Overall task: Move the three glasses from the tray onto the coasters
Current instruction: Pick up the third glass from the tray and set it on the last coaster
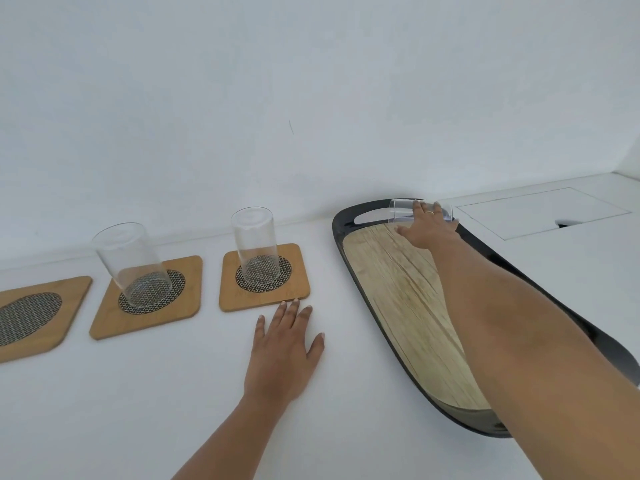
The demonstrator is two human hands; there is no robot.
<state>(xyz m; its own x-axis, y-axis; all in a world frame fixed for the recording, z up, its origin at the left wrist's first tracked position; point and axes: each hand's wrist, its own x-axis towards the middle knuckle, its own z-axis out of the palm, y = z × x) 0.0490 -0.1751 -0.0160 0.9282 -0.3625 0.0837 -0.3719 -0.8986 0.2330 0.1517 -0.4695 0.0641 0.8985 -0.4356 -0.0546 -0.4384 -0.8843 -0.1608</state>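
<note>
Three square wooden coasters with dark mesh centres lie in a row on the white counter. A clear glass stands on the middle coaster. Another glass stands on the right coaster. The left coaster holds nothing. A third glass lies on its side at the far end of the oval tray, and my right hand is closed over it. My left hand rests flat on the counter, fingers spread, just in front of the right coaster.
The tray has a black rim and a wood-grain floor, and my right forearm crosses it. A white wall rises behind the counter. To the right lies a flat white panel with a small dark cutout.
</note>
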